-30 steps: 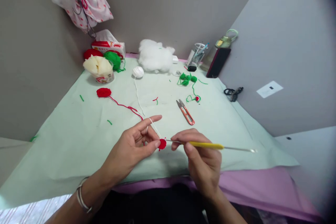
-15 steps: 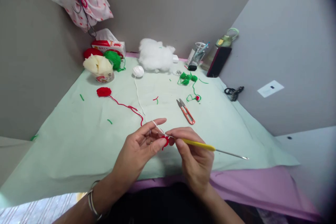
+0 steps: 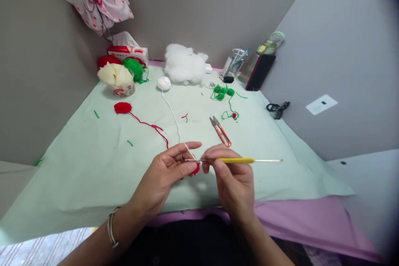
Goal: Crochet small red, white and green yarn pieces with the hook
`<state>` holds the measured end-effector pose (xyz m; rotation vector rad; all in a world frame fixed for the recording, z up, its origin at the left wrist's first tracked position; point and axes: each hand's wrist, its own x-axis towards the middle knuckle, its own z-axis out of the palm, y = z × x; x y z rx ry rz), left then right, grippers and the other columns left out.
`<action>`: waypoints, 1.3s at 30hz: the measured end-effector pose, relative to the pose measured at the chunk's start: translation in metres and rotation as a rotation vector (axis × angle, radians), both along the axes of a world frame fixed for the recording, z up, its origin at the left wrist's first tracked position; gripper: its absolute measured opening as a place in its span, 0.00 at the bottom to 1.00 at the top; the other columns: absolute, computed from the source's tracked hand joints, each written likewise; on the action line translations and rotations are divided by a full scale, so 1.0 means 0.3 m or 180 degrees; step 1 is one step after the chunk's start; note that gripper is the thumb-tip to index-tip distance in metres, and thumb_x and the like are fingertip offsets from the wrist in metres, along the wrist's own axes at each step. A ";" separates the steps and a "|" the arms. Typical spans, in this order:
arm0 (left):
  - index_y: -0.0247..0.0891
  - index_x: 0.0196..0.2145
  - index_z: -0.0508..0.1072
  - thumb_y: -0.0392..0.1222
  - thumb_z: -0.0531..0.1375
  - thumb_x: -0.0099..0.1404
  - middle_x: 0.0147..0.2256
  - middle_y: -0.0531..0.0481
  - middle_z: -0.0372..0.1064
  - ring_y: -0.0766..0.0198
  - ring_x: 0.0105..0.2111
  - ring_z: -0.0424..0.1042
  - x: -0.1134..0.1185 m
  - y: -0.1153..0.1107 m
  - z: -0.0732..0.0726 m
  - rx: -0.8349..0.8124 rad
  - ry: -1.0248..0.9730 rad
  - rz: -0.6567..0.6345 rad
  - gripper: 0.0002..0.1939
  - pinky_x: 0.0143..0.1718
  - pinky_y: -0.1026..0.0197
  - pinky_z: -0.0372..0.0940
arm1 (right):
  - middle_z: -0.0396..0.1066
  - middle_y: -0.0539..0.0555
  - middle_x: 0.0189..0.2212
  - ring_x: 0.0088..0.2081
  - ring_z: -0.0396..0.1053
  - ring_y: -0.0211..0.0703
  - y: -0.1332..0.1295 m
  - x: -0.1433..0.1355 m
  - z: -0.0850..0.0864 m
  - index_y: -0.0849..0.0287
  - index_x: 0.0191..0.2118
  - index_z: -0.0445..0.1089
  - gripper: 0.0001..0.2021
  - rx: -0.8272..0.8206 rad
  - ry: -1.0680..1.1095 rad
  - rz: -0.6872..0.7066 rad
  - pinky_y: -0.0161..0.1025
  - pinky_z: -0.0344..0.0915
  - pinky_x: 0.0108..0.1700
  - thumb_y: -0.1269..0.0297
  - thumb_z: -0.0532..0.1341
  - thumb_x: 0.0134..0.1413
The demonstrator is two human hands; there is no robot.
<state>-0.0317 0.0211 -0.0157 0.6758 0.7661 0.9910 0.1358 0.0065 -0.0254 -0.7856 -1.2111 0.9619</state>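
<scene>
Your left hand (image 3: 162,172) is closed on a small, round crocheted red piece (image 3: 195,169), pinched between thumb and fingers just above the near part of the table (image 3: 149,120), while white yarn (image 3: 174,118) runs over your raised forefinger. Your right hand (image 3: 232,172) is clamped around the crochet hook (image 3: 237,160), a slim metal shaft with a smooth yellow grip in the middle; its tip end lies at the red piece's upper edge, where the white yarn meets it (the exact stitch is too small to tell).

The yarn leads back to a compact, round white ball (image 3: 163,83), in front of a fluffy, cloud-like heap of stuffing (image 3: 185,64). Left of it, a flat red crocheted oval (image 3: 122,108) trails a loose red strand (image 3: 146,124) towards your left hand. Beyond your right hand lie pointed thread snips (image 3: 220,131) with orange-red handles and bare metal blades, and farther back sit tangled green yarn bundles (image 3: 222,92). A soft, wrinkled pale green cloth (image 3: 77,166) covers the table.
</scene>
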 end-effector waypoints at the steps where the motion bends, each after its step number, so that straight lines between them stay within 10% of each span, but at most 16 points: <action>1: 0.47 0.48 0.86 0.39 0.77 0.58 0.32 0.54 0.76 0.70 0.33 0.71 0.004 -0.005 -0.002 0.0089 0.0050 -0.0007 0.18 0.39 0.69 0.65 | 0.79 0.53 0.37 0.39 0.75 0.42 -0.001 -0.003 -0.003 0.51 0.43 0.82 0.06 -0.0001 -0.0105 0.0028 0.40 0.73 0.41 0.66 0.66 0.68; 16: 0.50 0.50 0.85 0.40 0.75 0.60 0.35 0.53 0.74 0.66 0.38 0.72 -0.016 -0.010 0.002 0.0224 0.0305 -0.0161 0.20 0.46 0.65 0.68 | 0.80 0.53 0.34 0.32 0.76 0.39 0.007 0.021 0.005 0.55 0.40 0.79 0.08 -0.0542 0.0625 0.0541 0.36 0.72 0.36 0.60 0.64 0.70; 33: 0.49 0.50 0.85 0.39 0.77 0.58 0.32 0.55 0.72 0.67 0.35 0.70 -0.009 -0.014 0.003 0.0183 0.0310 -0.0040 0.21 0.45 0.63 0.67 | 0.81 0.56 0.46 0.47 0.77 0.46 -0.055 0.035 0.000 0.52 0.56 0.75 0.19 0.1021 -0.1481 -0.0127 0.44 0.74 0.47 0.79 0.57 0.67; 39: 0.47 0.51 0.85 0.36 0.79 0.53 0.34 0.54 0.74 0.66 0.35 0.71 -0.003 -0.007 -0.007 0.0020 0.0113 -0.0214 0.27 0.39 0.63 0.66 | 0.81 0.54 0.39 0.42 0.76 0.45 -0.031 0.002 -0.035 0.51 0.46 0.79 0.10 0.0357 -0.0589 -0.0019 0.42 0.74 0.43 0.69 0.59 0.71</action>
